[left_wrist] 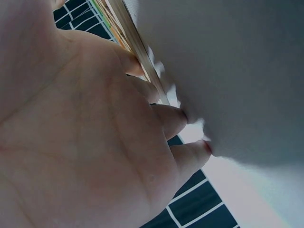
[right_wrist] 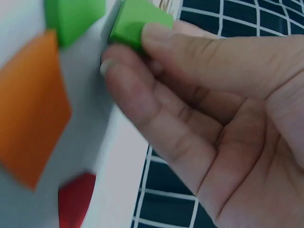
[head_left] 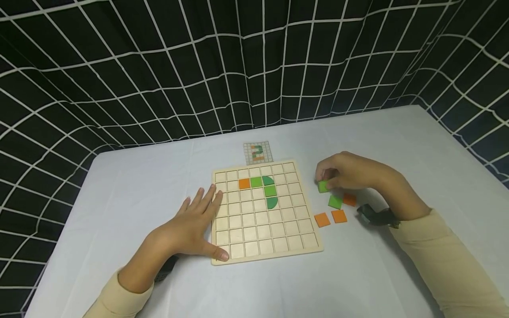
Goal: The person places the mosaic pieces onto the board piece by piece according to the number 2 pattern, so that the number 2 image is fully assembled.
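A wooden grid board lies on the white table, with an orange square, green squares and dark green curved pieces set in its upper cells. My left hand lies flat with spread fingers on the board's left edge, holding nothing. To the right of the board my right hand pinches a light green square tile between thumb and fingers, just above the table.
Loose tiles lie beside the right hand: a green one and orange ones. A small pattern card sits behind the board. A black grid-patterned curtain surrounds the table.
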The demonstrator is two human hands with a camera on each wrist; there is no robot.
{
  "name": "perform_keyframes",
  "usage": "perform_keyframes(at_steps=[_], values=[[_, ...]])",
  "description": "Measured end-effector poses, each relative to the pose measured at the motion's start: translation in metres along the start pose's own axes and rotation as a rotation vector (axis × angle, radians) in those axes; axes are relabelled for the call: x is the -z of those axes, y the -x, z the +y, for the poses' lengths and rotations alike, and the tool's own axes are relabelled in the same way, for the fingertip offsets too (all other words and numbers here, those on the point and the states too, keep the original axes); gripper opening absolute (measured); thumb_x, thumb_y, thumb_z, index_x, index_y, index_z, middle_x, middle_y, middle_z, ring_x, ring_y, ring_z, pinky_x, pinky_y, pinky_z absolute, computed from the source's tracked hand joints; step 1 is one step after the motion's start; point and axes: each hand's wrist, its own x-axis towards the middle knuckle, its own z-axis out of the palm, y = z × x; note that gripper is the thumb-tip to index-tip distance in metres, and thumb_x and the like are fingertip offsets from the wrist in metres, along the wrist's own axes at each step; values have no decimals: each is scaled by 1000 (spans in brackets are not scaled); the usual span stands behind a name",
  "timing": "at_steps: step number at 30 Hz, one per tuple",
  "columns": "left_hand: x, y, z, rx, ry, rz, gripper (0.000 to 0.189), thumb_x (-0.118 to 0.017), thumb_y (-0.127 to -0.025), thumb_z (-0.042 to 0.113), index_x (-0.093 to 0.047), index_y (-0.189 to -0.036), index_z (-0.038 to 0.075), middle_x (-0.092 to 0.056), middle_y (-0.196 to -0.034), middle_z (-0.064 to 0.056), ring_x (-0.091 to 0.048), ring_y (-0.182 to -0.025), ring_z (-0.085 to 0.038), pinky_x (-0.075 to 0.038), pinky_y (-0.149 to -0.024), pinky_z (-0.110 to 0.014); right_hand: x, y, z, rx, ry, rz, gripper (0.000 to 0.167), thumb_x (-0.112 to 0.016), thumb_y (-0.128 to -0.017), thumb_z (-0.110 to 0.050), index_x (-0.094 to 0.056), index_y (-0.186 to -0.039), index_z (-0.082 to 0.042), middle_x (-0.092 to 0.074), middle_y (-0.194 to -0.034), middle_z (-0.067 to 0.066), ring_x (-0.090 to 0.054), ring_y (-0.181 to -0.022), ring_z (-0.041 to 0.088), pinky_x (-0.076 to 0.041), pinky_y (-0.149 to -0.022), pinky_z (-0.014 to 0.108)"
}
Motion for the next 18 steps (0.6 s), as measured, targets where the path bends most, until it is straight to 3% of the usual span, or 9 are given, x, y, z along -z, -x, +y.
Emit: perform_keyframes(at_steps=[7, 18], values=[[1, 1, 0, 0, 0, 0, 143, -72, -61, 83, -5, -161, 6, 7, -167, -14, 7, -151, -40, -2, -117, -62, -2, -1, -9, 77, -96, -7, 29, -69, -84, 9, -77, -90, -18, -71, -88, -5, -64, -81, 17, -55, -81, 40], [2, 1, 1, -4, -2, -9, 142, -72, -62, 82, -5, -161, 6, 8, -166, -15, 7, -151, -39, -2, -117, -61, -3, -4, -12, -52, -230, -29, 23, -72, -83, 6, -80, -94, -12, -73, -88, 1, -66, -74, 22, -57, -70, 36]])
